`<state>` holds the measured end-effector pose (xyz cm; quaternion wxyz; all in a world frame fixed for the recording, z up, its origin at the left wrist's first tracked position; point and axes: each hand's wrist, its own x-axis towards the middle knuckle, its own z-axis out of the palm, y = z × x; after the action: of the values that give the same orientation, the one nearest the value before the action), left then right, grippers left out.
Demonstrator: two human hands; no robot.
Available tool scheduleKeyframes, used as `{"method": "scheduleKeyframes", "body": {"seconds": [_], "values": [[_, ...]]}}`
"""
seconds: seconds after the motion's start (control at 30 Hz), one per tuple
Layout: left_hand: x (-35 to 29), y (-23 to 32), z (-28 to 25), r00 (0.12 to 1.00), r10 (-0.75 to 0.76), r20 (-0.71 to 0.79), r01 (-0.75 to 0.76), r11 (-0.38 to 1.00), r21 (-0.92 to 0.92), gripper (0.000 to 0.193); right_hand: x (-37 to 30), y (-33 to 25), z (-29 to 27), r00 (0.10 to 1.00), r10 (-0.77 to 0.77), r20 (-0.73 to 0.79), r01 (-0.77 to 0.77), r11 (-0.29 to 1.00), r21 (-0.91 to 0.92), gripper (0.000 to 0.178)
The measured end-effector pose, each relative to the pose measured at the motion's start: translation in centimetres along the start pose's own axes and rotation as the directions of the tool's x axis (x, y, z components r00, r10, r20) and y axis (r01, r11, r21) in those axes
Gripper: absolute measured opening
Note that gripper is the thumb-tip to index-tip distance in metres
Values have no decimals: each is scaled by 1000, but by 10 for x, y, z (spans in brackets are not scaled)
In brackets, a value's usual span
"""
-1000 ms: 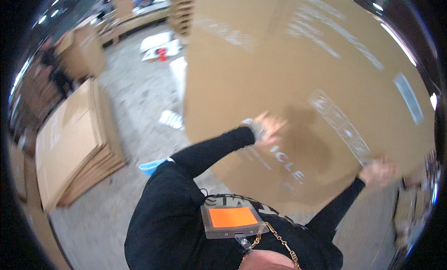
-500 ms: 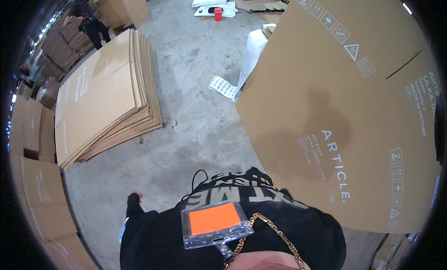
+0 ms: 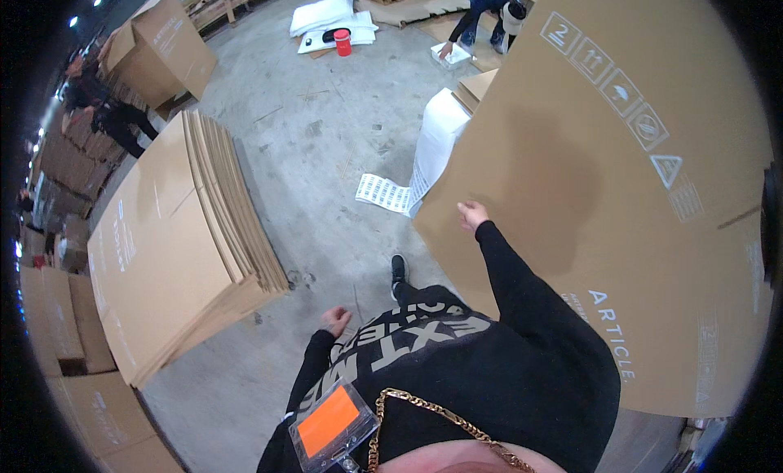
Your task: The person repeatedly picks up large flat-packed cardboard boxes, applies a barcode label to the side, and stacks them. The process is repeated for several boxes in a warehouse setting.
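Note:
My right hand (image 3: 471,214) is stretched forward in front of the large flat cardboard sheet (image 3: 522,253) on the right. Its fingers are curled in, and nothing shows in them. Whether it touches the cardboard I cannot tell. Low beside my body, my left hand (image 3: 335,320) hangs over the concrete floor with loosely curled fingers and nothing visible in it. Next to the sheet's left corner, a strip of printed labels (image 3: 383,194) trails onto the floor from a white sheet (image 3: 439,134).
On the left lies a thick stack of flattened cartons (image 3: 163,236), with more cardboard boxes (image 3: 102,408) below it. A red canister (image 3: 342,42) stands by white packages (image 3: 322,15). One person (image 3: 106,106) stands far left; another (image 3: 493,12) bends over a white tub (image 3: 451,57).
My right arm has come into view, reaching forward over the cardboard. My left hand has swung in closer to my body. The view has turned, and a bending person now shows at the back.

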<state>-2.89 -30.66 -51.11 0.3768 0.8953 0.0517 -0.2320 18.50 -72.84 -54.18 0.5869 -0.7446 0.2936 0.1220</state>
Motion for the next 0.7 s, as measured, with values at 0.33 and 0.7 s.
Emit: {"method": "scheduleKeyframes", "body": {"seconds": [0.33,0.7], "values": [[-21,-97,-139,729,-684,2,654,696,-297,30,139,-34,105,900,416,-128,-389,901,193,74],[268,-108,-319,982,-189,30,157,886,436,38,154,-20,174,976,40,-213,-32,999,42,35]]}}
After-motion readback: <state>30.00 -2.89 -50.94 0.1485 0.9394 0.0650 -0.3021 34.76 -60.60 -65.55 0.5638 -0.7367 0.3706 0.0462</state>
